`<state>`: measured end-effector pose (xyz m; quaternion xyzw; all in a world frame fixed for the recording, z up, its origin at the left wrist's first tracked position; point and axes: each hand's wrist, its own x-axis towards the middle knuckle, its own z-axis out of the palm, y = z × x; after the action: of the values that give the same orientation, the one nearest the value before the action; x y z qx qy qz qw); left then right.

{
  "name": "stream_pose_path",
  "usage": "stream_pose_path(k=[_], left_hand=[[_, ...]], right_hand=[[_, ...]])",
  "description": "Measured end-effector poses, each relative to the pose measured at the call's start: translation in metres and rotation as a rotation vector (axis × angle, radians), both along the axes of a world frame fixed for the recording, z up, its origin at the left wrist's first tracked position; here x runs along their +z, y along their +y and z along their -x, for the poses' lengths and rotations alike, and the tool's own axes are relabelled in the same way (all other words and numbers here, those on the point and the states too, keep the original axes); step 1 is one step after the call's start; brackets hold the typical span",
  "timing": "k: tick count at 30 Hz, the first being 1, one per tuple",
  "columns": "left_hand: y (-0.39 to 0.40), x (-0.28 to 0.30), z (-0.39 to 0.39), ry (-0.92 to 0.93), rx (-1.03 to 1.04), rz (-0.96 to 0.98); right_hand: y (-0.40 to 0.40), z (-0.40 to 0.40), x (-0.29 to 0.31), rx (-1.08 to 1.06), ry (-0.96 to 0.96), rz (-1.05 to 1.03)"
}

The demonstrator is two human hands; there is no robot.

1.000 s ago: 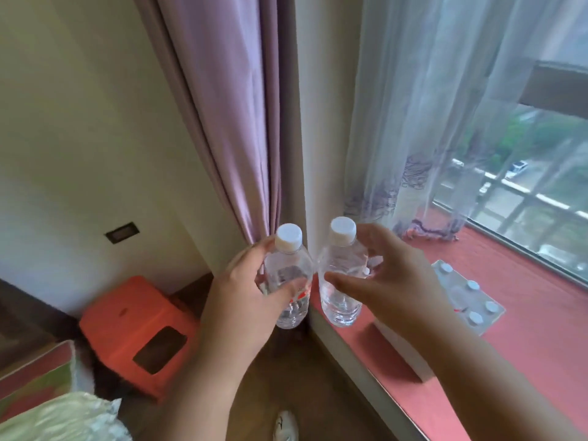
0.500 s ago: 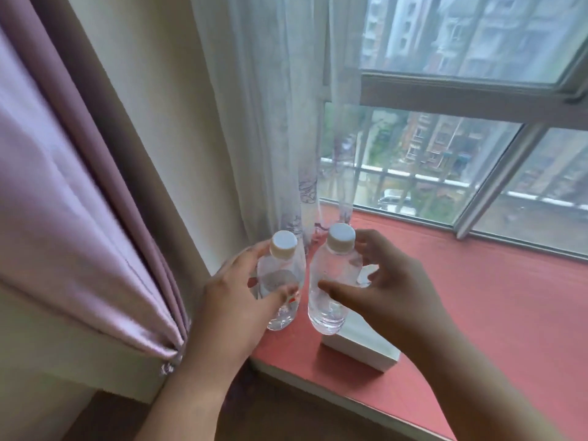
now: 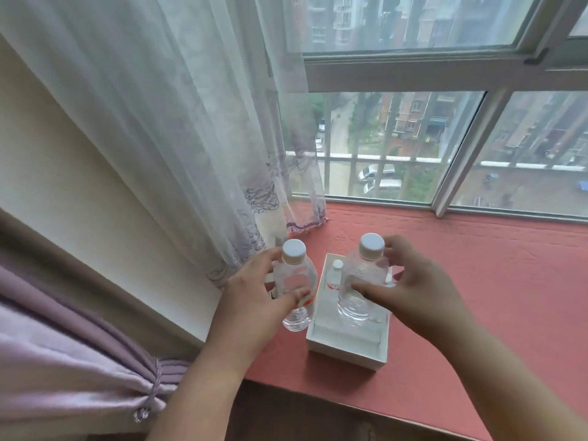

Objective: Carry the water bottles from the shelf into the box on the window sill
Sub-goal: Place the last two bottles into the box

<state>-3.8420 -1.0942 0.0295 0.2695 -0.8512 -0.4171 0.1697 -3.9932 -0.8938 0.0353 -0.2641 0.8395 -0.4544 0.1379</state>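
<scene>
Nearest, two bare forearms reach forward over the front edge of the sill point(image 3: 496, 281), which is covered in a pink-red quilted cloth. Left hand point(image 3: 254, 300) grips the left bottle point(image 3: 297, 288) — thumb across its front near the red label, fingers curled round the far side. That bottle is upright, white cap on, and hangs just outside the left wall of the box point(image 3: 345, 348), over the sill; I cannot tell whether its base touches the cloth.

Right hand point(image 3: 413, 297) holds the right bottle point(image 3: 359, 281) with thumb on the front and fingers wrapped behind the shoulder near the cap. This one is upright too, its base down inside the box, toward the middle.

Farther back in the box another small bottle point(image 3: 334, 276) with a white cap shows at the rear left, partly hidden behind the held one.

Left of the box the sill ends at the wall, where a sheer curtain point(image 3: 191, 122) hangs down to the corner. A tied purple drape point(image 3: 63, 361) bunches at lower left. To the right the sill runs open and wide — beyond it, the window point(image 3: 413, 144).
</scene>
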Motion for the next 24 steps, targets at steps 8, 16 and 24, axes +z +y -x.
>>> stream_pose_path(k=[8,16,24], left_hand=[[0.007,-0.046,0.058,-0.112,-0.001,-0.037],[0.001,-0.116,0.11,-0.261,-0.119,0.085],[-0.023,-0.179,0.149,-0.301,-0.271,0.026]], right_hand=[[0.015,0.062,-0.051,0.015,-0.104,-0.024],[0.018,0.091,-0.106,-0.049,-0.162,-0.073],[-0.021,0.099,-0.157,0.009,-0.189,-0.092]])
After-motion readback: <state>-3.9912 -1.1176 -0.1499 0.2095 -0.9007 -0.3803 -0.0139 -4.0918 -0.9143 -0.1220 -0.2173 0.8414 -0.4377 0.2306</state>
